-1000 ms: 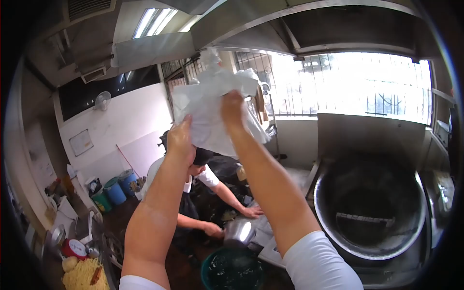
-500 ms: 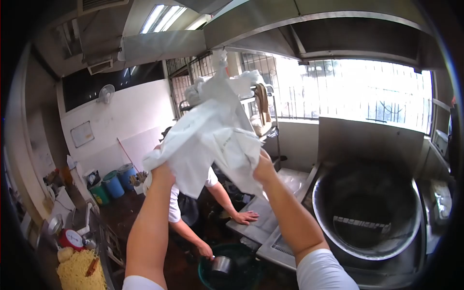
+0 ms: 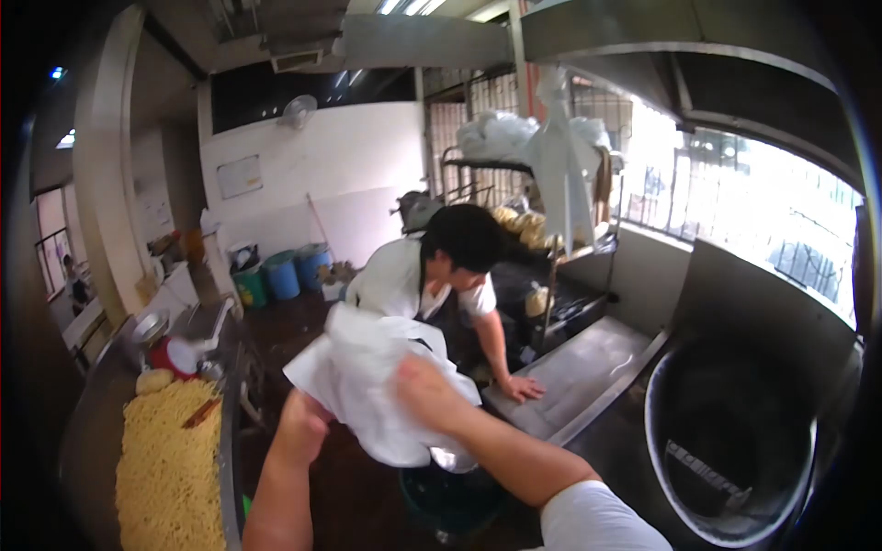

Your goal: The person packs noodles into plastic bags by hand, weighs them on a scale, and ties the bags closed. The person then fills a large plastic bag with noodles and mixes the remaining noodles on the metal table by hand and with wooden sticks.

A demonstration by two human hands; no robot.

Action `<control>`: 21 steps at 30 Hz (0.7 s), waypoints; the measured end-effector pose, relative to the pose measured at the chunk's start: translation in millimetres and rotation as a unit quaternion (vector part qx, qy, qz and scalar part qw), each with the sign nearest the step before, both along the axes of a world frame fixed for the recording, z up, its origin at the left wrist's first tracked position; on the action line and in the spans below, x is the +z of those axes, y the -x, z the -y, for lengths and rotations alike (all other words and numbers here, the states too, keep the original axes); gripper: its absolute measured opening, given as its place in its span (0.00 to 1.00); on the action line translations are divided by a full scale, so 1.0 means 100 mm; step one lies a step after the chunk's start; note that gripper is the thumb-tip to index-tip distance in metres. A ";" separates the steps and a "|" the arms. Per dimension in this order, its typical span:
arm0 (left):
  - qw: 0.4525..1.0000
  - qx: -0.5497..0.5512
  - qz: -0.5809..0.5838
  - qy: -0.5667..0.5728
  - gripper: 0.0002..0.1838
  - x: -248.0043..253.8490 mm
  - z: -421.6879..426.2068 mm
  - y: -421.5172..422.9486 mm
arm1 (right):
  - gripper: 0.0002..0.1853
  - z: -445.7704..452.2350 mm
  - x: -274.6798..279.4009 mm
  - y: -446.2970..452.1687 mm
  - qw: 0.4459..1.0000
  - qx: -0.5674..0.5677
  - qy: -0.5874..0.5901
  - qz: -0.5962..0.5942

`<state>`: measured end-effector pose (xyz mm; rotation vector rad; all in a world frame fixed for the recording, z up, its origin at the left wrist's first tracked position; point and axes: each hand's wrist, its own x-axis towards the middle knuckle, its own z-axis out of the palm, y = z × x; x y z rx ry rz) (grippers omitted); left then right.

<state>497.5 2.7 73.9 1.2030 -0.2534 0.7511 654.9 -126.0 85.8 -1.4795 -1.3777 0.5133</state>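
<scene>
A crumpled white plastic bag [image 3: 377, 413] hangs in front of me, between my hands and a co-worker. My left hand [image 3: 306, 424] is closed on its lower left edge, the fingers partly hidden by the bag. Blurred by motion, my right hand [image 3: 424, 386] grips the bag on its right side. Below the bag, a dark green tub [image 3: 450, 505] stands on the floor, with a shiny metal pot [image 3: 452, 459] partly covered by the bag.
A bending co-worker [image 3: 395, 271] rests a hand on a metal counter [image 3: 588, 367]. Yellow noodles [image 3: 170, 468] lie on the left table beside a red scale [image 3: 175, 356]. A large wok [image 3: 735, 441] stands at right. Behind are a rack [image 3: 551, 303] and blue bins [image 3: 282, 275].
My hands have come down with the bag from raised to lower and nearer. The view has turned left. The co-worker's head and back now show, and the bag covers most of the pot.
</scene>
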 end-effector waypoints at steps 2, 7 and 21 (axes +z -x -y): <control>0.970 0.173 -0.030 -0.171 0.28 -0.19 -0.03 0.25 | 0.32 -0.32 -0.22 0.62 0.974 0.090 -0.163 -0.127; 0.913 0.396 -0.033 -0.096 0.18 -0.64 -0.27 1.49 | 0.34 -0.51 -0.40 1.14 0.933 0.355 0.039 -0.045; 0.826 0.373 0.167 0.389 0.24 -1.56 1.04 5.13 | 0.58 -0.93 -2.17 3.91 0.770 0.508 0.281 -0.266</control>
